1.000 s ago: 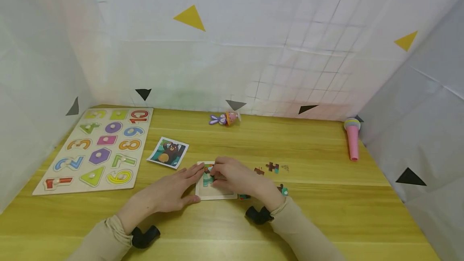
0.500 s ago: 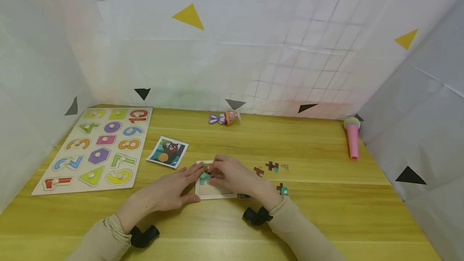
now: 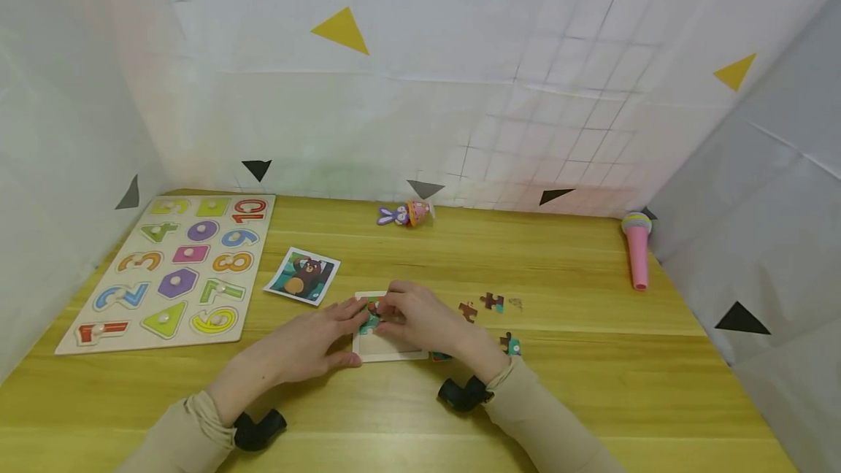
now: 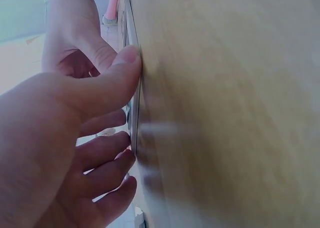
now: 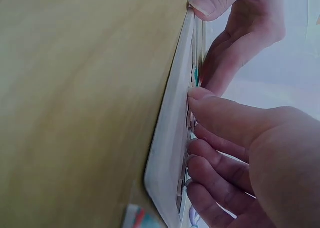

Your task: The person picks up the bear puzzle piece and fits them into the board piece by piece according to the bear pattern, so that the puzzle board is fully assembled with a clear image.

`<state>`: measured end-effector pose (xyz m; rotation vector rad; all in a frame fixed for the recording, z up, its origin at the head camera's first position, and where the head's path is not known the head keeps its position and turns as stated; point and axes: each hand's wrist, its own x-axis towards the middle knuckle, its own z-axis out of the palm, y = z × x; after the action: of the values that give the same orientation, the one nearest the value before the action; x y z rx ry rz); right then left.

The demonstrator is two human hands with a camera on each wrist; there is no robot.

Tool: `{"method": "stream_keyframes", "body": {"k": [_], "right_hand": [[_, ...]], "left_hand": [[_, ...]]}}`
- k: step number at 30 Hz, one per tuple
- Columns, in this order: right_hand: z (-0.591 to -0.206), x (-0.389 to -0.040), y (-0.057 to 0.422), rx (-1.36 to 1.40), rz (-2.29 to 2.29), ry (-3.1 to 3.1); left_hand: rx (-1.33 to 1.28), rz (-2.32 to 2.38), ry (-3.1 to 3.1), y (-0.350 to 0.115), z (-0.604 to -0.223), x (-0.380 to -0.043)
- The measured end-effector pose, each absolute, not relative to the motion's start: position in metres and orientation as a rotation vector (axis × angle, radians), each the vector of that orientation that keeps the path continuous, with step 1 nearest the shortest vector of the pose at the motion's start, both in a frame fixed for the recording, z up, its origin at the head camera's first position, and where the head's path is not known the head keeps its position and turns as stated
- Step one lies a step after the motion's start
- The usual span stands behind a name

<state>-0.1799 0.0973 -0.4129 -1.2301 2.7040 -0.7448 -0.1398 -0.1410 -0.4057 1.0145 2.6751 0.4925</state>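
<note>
A small puzzle tray (image 3: 390,358) with a pale rim lies on the table in front of me. Teal and green jigsaw pieces (image 3: 369,325) fill part of its left side. My left hand (image 3: 305,347) rests on the tray's left edge, fingers extended along the upper part and thumb by the lower corner. My right hand (image 3: 420,318) is over the tray, pinching a jigsaw piece (image 5: 190,112) low against the tray bed; its fingers mostly hide the piece. In the right wrist view the thumb (image 5: 220,111) comes down right at the piece.
Several loose jigsaw pieces (image 3: 491,302) lie right of the tray, some partly behind the right wrist. A bear picture card (image 3: 304,277) and a number-and-shape board (image 3: 190,290) are at left. A purple rabbit toy (image 3: 404,214) lies at the back, a pink toy microphone (image 3: 638,250) at far right.
My right hand has shifted slightly left over the tray, keeping its pinch. My left hand stays on the tray's edge.
</note>
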Motion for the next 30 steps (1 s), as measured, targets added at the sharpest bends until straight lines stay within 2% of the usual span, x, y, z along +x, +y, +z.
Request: {"method": "stream_keyframes", "body": {"k": [19,30], "right_hand": [[-0.4076,-0.1756,0.0964,-1.191,-0.745,2.710],[-0.4111,-0.1771,0.0976,-1.334,-0.784,2.686]], "left_hand": [[1.072,0.461,2.683,-0.1394,-0.4036,-0.1387],[1.049,0.517,2.643,-0.1398,-0.4083,-0.1440]]}}
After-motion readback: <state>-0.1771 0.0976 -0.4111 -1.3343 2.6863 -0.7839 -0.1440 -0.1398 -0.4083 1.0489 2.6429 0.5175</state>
